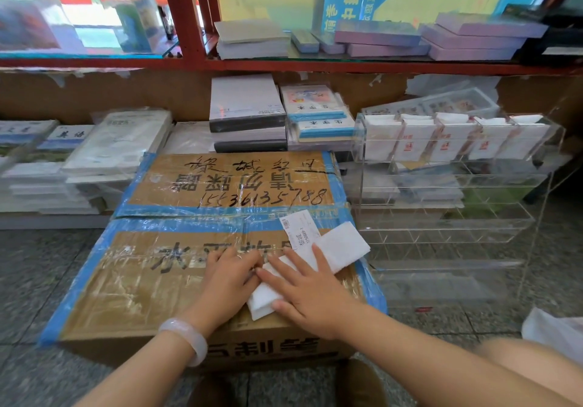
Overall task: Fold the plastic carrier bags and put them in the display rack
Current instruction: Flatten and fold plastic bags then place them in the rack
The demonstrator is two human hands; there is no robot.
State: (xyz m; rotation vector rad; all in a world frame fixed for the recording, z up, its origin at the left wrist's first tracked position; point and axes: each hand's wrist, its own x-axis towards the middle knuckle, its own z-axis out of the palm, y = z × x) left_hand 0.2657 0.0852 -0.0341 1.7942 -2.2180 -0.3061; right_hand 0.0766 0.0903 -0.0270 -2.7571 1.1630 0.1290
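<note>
A white plastic carrier bag (342, 245), folded into a long strip, lies on top of a taped cardboard box (176, 280). My right hand (310, 293) lies flat on the strip with fingers spread and straight. My left hand (228, 280) rests beside it at the strip's near end, fingertips curled on the folded edge. To the right stands a clear acrylic display rack (454, 214); its top row holds several folded white bags (413, 141) with red print.
Stacks of books and paper packs (247, 113) fill the low shelf behind the box. A red-framed glass shelf (284, 64) runs overhead. A loose white bag (555, 331) lies on the floor at the right. Speckled floor surrounds the box.
</note>
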